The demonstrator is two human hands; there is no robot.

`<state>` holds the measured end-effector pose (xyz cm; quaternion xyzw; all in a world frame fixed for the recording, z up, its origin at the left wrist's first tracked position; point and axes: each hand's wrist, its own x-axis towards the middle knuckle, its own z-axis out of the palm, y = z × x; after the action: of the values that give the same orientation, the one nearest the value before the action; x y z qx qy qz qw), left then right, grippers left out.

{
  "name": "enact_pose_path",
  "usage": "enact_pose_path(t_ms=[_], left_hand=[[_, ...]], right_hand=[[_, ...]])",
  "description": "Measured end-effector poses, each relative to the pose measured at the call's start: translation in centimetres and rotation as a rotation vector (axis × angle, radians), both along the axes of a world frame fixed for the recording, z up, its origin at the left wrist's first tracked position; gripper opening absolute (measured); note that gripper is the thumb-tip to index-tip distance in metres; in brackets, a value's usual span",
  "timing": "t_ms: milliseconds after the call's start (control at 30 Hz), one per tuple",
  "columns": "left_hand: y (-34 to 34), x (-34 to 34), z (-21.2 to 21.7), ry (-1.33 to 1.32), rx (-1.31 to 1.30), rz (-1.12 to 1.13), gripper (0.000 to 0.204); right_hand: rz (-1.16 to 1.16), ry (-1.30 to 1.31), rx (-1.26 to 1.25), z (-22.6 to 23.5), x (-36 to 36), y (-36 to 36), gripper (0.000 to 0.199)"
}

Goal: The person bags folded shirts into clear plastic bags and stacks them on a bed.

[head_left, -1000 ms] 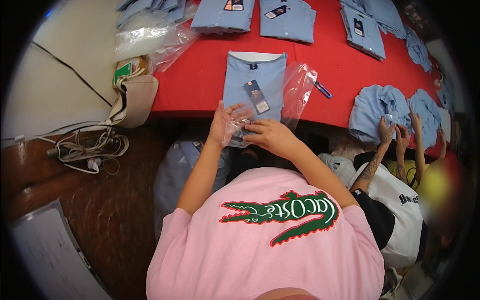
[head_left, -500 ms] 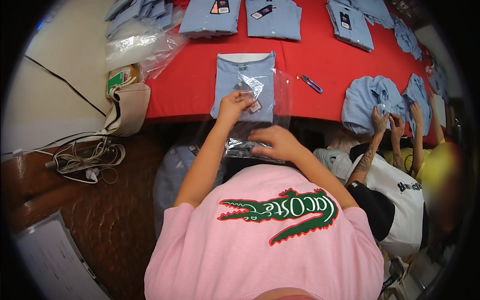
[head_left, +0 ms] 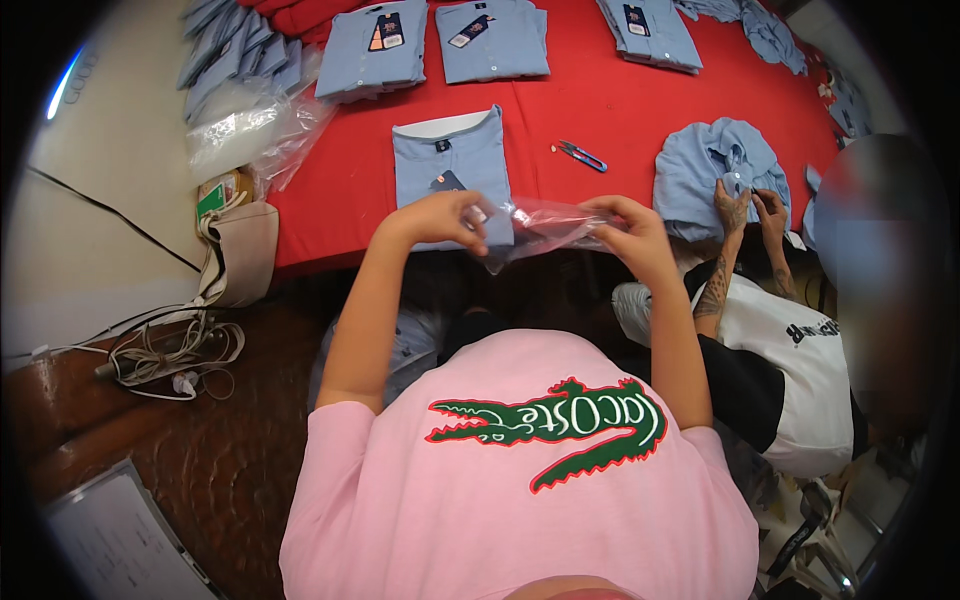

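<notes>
A clear plastic bag (head_left: 550, 228) is stretched sideways between my hands, just over the table's front edge. My right hand (head_left: 637, 238) pinches its right end with thumb and fingers. At the bag's left end, the curled fingers of my left hand (head_left: 445, 220) are closed on the plastic, slightly blurred. Behind them a folded light-blue shirt (head_left: 480, 150) lies on the red-covered table (head_left: 580, 220), with a dark tag on its front. My left hand and the bag hide the shirt's lower part.
Blue-handled thread snips (head_left: 582, 156) lie right of the shirt. Folded shirts (head_left: 375, 60) line the back, with plastic bags (head_left: 235, 125) at the left. To the right, a co-worker's hands (head_left: 735, 205) work on a bunched blue garment (head_left: 700, 165). Coiled cables (head_left: 190, 350) hang at lower left.
The bag, earlier over the shirt and hanging below it, is now stretched between my hands. My right hand has risen and closed on it. The whole view has shifted somewhat.
</notes>
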<state>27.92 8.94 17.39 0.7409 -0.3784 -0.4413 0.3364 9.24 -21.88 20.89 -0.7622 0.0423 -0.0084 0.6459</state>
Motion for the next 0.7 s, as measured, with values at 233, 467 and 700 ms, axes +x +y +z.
enact_pose_path(t_ms=[233, 467, 700], left_hand=[[0.4, -5.5, -2.8, 0.743, -0.335, 0.682, 0.022], [-5.1, -10.3, -5.6, 0.87, -0.334, 0.844, 0.03], [-13.8, -15.4, -6.5, 1.051, -0.486, 0.886, 0.027]], right_hand=[[-0.409, 0.209, 0.375, -8.2, -7.0, -4.0, 0.037], [-0.454, -0.093, -0.561, -5.9, -8.4, 1.1, 0.041], [-0.423, 0.237, -0.499, -3.5, -8.6, 7.6, 0.026]])
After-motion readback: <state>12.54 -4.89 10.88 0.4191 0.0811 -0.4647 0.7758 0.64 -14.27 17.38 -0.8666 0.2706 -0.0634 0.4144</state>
